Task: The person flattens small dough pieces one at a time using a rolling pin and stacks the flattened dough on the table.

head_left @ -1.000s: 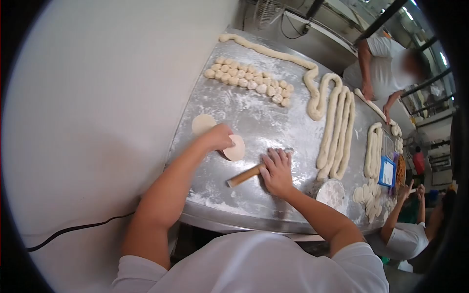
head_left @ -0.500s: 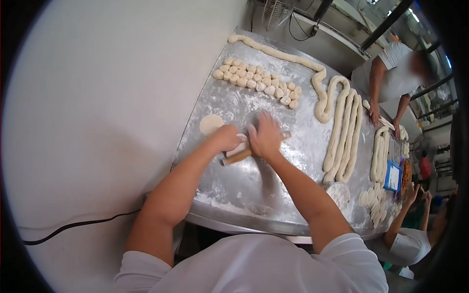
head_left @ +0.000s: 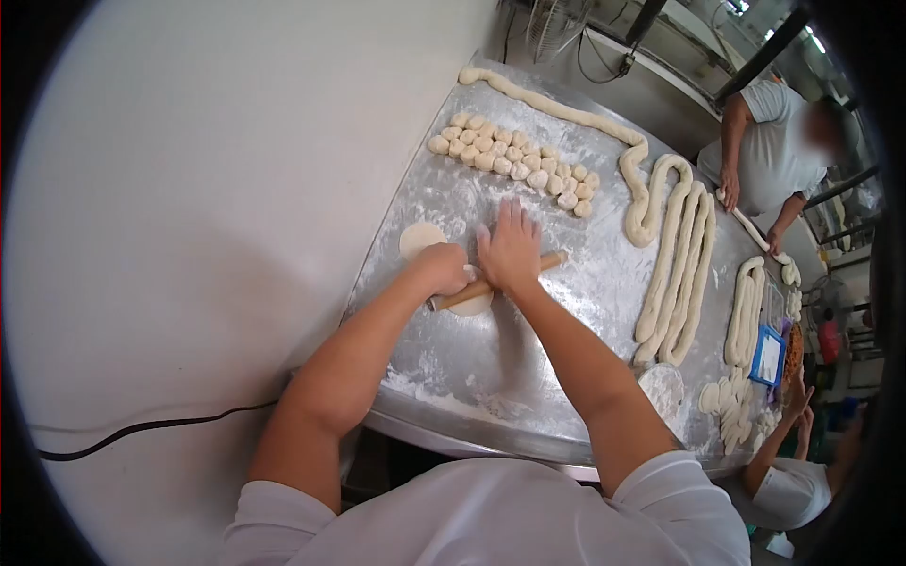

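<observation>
My right hand lies with outstretched fingers and its palm on a thin wooden rolling pin. Under the pin is a small flat dough round, its near part showing on my side of the pin. My left hand is closed, its fingers curled at the edge of that round near the pin's left end; the fingertips are partly hidden. Just beyond my left hand, a second flattened dough round lies on the floured metal table.
Rows of dough balls sit farther back. Long dough ropes lie to the right, near a floury round patch, flat dough pieces and a blue-framed container. A co-worker handles a dough strip; another person's hands are lower right.
The rolling pin and my right hand have moved away from me over the dough round, baring its near part. My left hand stays at its edge. The co-worker's dough strip is lifted.
</observation>
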`<action>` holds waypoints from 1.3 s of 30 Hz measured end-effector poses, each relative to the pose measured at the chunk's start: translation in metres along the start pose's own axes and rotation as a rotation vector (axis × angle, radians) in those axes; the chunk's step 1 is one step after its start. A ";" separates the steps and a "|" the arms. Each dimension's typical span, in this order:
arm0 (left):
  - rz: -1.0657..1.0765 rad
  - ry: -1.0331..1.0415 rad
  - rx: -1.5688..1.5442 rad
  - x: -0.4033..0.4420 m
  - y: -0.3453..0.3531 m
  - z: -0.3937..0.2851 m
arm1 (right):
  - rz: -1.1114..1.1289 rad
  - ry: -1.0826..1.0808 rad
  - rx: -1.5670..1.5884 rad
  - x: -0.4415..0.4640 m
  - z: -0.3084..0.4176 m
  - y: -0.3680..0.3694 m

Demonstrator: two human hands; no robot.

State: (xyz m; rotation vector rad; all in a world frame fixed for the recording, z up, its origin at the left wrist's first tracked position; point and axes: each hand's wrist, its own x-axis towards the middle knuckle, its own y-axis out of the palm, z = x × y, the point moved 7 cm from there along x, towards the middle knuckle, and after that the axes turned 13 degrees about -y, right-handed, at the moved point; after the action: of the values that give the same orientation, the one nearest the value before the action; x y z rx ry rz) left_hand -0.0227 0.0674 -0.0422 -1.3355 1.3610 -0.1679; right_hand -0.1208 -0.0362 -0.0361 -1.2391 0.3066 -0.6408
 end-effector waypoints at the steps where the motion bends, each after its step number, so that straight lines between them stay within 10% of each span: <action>1: -0.001 0.040 -0.001 0.000 -0.003 -0.001 | -0.010 0.002 0.028 -0.015 -0.001 -0.007; 10: -0.197 -0.315 0.089 -0.011 -0.060 0.062 | 0.039 -0.155 0.057 -0.189 -0.026 -0.040; 13: -0.672 -0.200 0.214 -0.026 -0.081 0.033 | 0.022 -0.149 0.047 -0.187 -0.025 -0.037; 24: -0.691 0.272 0.064 0.112 -0.070 -0.156 | -0.014 -0.160 0.088 -0.183 -0.026 -0.042; 39: -0.241 0.329 0.084 0.000 -0.020 -0.067 | 0.013 -0.139 0.083 -0.183 -0.029 -0.039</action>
State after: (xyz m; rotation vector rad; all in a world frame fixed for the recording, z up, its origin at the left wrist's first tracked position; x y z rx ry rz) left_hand -0.0613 0.0222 -0.0055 -1.4415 1.4403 -0.6244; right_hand -0.2922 0.0447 -0.0305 -1.1949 0.1708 -0.5474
